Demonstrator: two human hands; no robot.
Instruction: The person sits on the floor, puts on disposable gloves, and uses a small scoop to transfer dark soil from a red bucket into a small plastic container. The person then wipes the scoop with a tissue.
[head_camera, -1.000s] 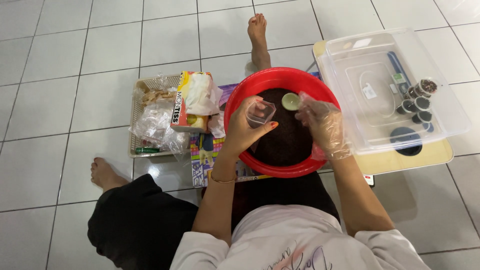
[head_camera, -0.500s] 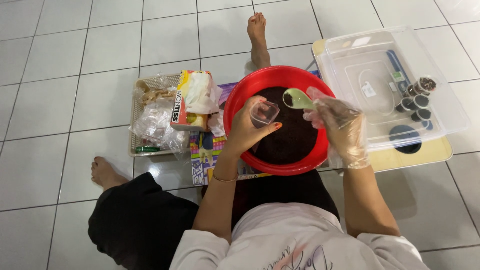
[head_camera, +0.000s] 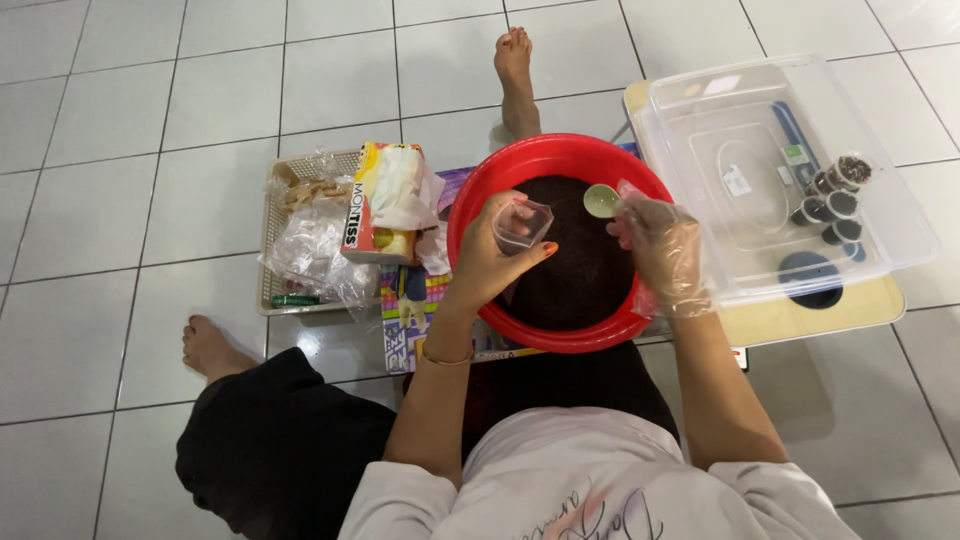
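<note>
Red basin (head_camera: 480, 200) rests on white floor tiles (head_camera: 150, 130); left fingers (head_camera: 520, 200) grip a clear cup (head_camera: 522, 224), gloved right fingers (head_camera: 640, 215) a spoon (head_camera: 601, 201).

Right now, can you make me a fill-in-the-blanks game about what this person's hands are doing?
1. The left hand holds a small clear ____ over the bowl.
2. The bowl's rim is coloured ____.
3. The right hand, in a thin plastic ____, holds a pale green spoon.
4. The filled little cups sit inside the clear ____ on the person's right.

Missing words: cup; red; glove; box
</note>
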